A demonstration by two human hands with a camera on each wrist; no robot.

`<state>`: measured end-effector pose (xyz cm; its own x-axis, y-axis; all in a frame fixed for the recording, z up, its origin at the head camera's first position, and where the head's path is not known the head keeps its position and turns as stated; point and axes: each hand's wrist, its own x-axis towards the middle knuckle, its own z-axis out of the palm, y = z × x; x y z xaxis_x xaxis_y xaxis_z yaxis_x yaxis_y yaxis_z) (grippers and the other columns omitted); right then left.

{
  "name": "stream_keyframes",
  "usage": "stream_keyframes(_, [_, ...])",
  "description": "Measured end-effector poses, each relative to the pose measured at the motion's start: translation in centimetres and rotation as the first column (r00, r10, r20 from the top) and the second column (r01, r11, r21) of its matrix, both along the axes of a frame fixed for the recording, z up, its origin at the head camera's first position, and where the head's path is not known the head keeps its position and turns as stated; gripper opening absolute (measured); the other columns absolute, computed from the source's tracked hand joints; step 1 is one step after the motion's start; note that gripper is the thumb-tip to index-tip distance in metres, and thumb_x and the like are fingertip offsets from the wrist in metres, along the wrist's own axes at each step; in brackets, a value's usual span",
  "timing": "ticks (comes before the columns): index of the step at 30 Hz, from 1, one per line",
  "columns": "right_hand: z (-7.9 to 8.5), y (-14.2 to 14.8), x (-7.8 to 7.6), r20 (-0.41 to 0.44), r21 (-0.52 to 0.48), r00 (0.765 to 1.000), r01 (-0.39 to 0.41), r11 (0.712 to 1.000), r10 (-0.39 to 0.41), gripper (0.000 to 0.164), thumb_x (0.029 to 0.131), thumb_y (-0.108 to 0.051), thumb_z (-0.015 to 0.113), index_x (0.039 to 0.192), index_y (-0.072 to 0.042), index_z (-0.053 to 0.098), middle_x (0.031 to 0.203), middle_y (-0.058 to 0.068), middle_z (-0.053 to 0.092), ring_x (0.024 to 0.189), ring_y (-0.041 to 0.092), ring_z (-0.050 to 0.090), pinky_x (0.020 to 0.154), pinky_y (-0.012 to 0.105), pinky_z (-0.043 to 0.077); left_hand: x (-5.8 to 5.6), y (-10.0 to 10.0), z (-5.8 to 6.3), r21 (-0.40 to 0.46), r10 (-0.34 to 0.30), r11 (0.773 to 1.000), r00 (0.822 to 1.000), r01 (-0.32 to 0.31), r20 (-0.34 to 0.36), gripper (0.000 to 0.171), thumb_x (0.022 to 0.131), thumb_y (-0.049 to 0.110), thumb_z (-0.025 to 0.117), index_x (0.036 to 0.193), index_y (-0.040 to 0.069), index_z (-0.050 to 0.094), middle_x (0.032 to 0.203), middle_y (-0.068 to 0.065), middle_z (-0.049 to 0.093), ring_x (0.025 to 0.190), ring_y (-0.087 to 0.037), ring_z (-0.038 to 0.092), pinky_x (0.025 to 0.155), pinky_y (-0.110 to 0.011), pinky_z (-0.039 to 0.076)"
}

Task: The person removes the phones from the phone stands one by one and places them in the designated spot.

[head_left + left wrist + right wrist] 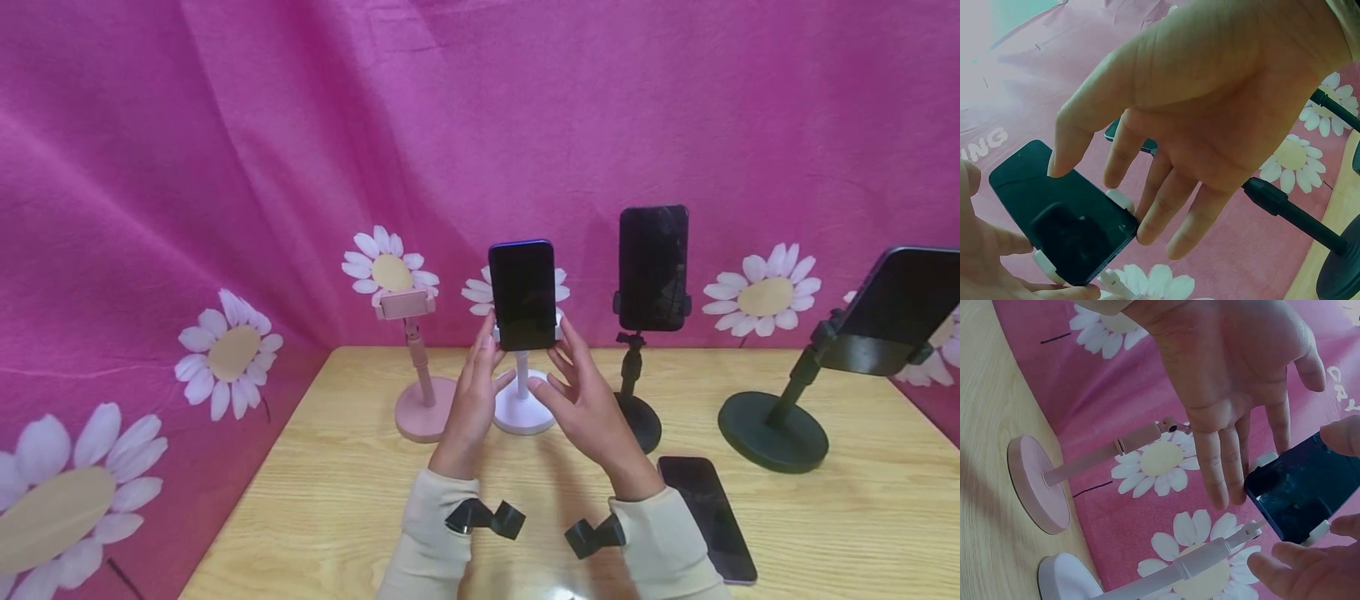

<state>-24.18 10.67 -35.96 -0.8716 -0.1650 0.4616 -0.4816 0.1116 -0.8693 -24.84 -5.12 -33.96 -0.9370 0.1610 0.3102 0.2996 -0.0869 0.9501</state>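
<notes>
A dark-screened phone [523, 296] stands upright in the white clamp of a white phone stand [524, 413]. My left hand [471, 383] is at the phone's lower left, with its fingers fairly straight beside the clamp. At the lower right, my right hand [581, 396] has its fingers extended along the other side. In the left wrist view, white clamp ends [1121, 200] grip both edges of the phone, with fingertips close by or touching. The right wrist view shows the phone [1310, 484] between the two hands, and the white stem [1210, 559] below it.
A pink stand [424, 408] with no phone is on the left. To the right, a black stand [633, 421] holds a phone [654, 267], and a dark stand [774, 431] holds a tilted tablet-like device [892, 308]. Another phone [707, 517] lies flat by my right sleeve.
</notes>
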Motion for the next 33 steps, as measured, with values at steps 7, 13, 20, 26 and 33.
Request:
stream_keyframes(7, [0.03, 0.14, 0.07, 0.007, 0.016, 1.000, 0.007, 1.000, -0.007, 0.082, 0.092, -0.018, 0.067, 0.155, -0.020, 0.015, 0.157, 0.008, 0.026, 0.140, 0.028, 0.033, 0.105, 0.046, 0.036, 0.03, 0.08, -0.01, -0.019, 0.022, 1.000, 1.000, -0.022, 0.000, 0.053, 0.104, 0.043, 0.028, 0.154, 0.029, 0.020, 0.158, 0.002, 0.021, 0.136, -0.030, 0.036, 0.102, -0.048, 0.042])
stream_keyframes(13, [0.11, 0.23, 0.16, 0.020, 0.031, 1.000, 0.022, 0.999, -0.022, 0.080, 0.093, -0.021, 0.066, 0.155, -0.020, 0.016, 0.155, 0.009, 0.030, 0.138, 0.025, 0.036, 0.106, 0.036, 0.036, 0.12, 0.05, 0.07, -0.011, 0.028, 1.000, 1.000, -0.028, 0.008, 0.053, 0.103, 0.042, 0.029, 0.154, 0.029, 0.022, 0.153, -0.003, 0.027, 0.132, -0.028, 0.039, 0.100, -0.050, 0.043])
stream_keyframes(20, [0.16, 0.35, 0.08, -0.002, 0.025, 0.999, 0.049, 0.998, -0.049, 0.076, 0.093, -0.018, 0.065, 0.154, -0.018, 0.021, 0.151, 0.013, 0.037, 0.135, 0.029, 0.041, 0.106, 0.038, 0.036, 0.29, -0.06, 0.17, -0.014, 0.036, 0.999, 0.999, -0.036, -0.012, 0.054, 0.103, 0.043, 0.029, 0.154, 0.026, 0.024, 0.148, -0.004, 0.032, 0.127, -0.027, 0.044, 0.096, -0.049, 0.046])
stream_keyframes(26, [0.29, 0.41, 0.19, -0.025, -0.007, 0.998, 0.066, 0.998, -0.066, 0.070, 0.093, -0.014, 0.064, 0.152, -0.015, 0.027, 0.144, 0.018, 0.044, 0.131, 0.033, 0.046, 0.104, 0.040, 0.038, 0.12, -0.20, 0.22, 0.001, 0.053, 0.999, 0.998, -0.053, -0.024, 0.050, 0.104, 0.041, 0.030, 0.151, 0.025, 0.032, 0.148, -0.004, 0.038, 0.123, -0.032, 0.048, 0.094, -0.048, 0.048])
stream_keyframes(33, [0.51, 0.50, 0.39, -0.034, -0.011, 0.993, 0.113, 0.994, -0.113, 0.061, 0.093, -0.013, 0.064, 0.149, -0.017, 0.037, 0.135, 0.018, 0.054, 0.121, 0.031, 0.055, 0.101, 0.041, 0.043, 0.20, -0.36, 0.34, -0.026, 0.078, 0.997, 0.996, -0.079, -0.040, 0.049, 0.104, 0.041, 0.031, 0.149, 0.024, 0.036, 0.146, -0.002, 0.043, 0.114, -0.031, 0.055, 0.091, -0.049, 0.049])
